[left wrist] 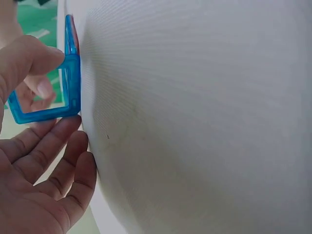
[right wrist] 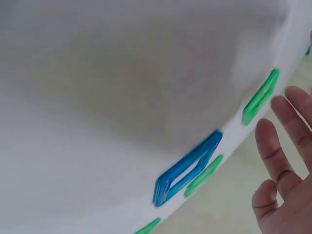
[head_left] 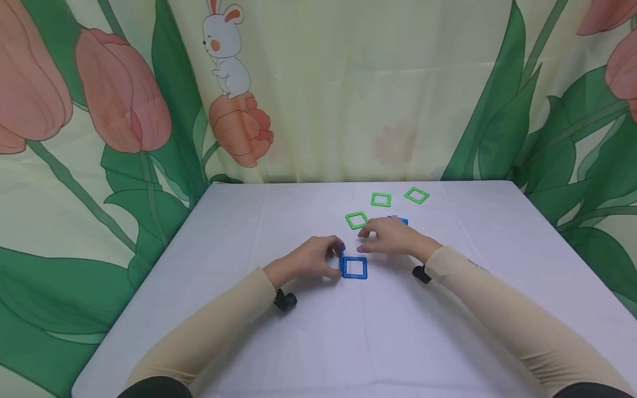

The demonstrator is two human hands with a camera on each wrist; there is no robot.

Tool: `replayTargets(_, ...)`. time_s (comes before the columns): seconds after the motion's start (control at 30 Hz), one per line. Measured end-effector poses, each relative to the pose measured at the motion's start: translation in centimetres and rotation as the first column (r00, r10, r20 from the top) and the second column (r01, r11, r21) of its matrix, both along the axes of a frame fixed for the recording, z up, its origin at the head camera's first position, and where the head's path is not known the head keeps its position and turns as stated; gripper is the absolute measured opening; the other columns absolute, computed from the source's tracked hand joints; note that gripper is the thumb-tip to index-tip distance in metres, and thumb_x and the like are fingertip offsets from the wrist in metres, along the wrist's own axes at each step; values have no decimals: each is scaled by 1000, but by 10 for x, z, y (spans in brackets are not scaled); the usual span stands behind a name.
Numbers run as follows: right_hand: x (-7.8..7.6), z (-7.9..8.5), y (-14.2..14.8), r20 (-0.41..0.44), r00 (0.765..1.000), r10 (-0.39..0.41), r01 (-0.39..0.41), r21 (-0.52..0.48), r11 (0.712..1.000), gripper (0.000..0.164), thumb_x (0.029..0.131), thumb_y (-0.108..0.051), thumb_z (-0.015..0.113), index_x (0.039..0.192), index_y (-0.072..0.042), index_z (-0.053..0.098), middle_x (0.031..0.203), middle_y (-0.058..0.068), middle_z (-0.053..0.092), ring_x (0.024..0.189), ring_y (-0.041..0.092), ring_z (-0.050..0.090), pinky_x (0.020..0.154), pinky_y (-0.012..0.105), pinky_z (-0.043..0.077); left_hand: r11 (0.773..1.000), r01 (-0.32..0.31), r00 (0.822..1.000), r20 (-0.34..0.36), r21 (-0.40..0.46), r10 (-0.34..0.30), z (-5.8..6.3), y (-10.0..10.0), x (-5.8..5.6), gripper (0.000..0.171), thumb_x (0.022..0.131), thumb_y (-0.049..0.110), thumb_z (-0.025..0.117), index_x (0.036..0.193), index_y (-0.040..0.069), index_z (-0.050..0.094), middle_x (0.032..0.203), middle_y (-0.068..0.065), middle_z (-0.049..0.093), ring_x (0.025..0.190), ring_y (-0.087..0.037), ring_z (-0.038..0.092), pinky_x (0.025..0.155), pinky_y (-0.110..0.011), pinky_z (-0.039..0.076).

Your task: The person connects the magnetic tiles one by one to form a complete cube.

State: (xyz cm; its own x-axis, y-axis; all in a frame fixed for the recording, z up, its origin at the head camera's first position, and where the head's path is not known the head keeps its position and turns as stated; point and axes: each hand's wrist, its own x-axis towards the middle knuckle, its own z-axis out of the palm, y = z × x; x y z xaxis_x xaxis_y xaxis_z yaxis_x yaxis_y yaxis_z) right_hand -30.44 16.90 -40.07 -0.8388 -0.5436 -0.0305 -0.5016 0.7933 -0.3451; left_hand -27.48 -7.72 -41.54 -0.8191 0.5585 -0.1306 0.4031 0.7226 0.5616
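Observation:
My left hand [head_left: 314,257] pinches a blue square frame [left wrist: 46,116], held upright with its edge toward the head view. This upright frame stands along the left side of a second blue square frame [head_left: 355,276], which lies flat on the white table. Across from it, my right hand [head_left: 398,237] hovers with relaxed, slightly bent fingers and nothing between them. A third blue square frame [right wrist: 187,187] lies beyond the right hand, partly hidden by it in the head view. Close to the right fingertips lies a green square frame [head_left: 349,222].
Two more green square frames, one [head_left: 381,205] set squarely and one turned like a diamond [head_left: 417,200], lie toward the table's far edge. A printed curtain [head_left: 338,110] hangs behind the white table [head_left: 298,354].

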Motion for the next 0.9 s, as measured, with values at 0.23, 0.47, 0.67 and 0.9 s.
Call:
replayTargets(0.23,-40,-2,10,-108,994,-11,23,114,993,56,91,-42,78,140,-18,64,147,8,61,137,38,53,106,66,38,1000,4,1000,10,-25,-4,-2,0,1,60,80,26,89,131,13,61,117,4,68,107,-12,60,98,-28,52)
replayTargets(0.47,-68,-4,4,-90,995,-30,44,164,985,58,94,-42,74,145,-18,60,153,10,55,142,42,47,112,68,32,1000,-10,1000,-19,-26,10,-1,-2,-2,59,81,27,88,131,14,60,116,6,68,106,-12,59,99,-28,52)
replayTargets(0.67,-70,-3,0,-92,995,-48,63,161,985,55,95,-40,75,142,-15,62,151,10,57,141,43,48,115,71,27,1000,12,999,-36,-11,-12,-2,-4,-4,60,80,28,88,132,14,61,116,6,68,107,-11,60,99,-26,52)
replayTargets(0.9,-67,-4,-2,-87,995,-41,53,137,989,54,96,-37,74,142,-11,62,149,14,57,140,43,49,115,71,27,1000,-14,1000,-3,9,14,-3,-4,-1,59,79,27,89,130,14,62,114,6,68,107,-12,60,99,-27,52)
